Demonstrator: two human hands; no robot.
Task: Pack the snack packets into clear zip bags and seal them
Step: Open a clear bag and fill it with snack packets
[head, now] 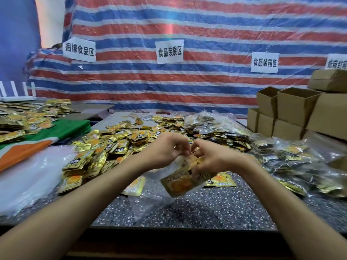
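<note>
In the head view, the left hand and right hand were close together above the speckled table. Their fingers were curled in, pinching the mouth of 1 clear zip bag. The bag hung below them with gold snack packets inside. A loose pile lay just behind. A good seal probably needed the packets kept below the zip track, then a firm press along it from end to end.
</note>
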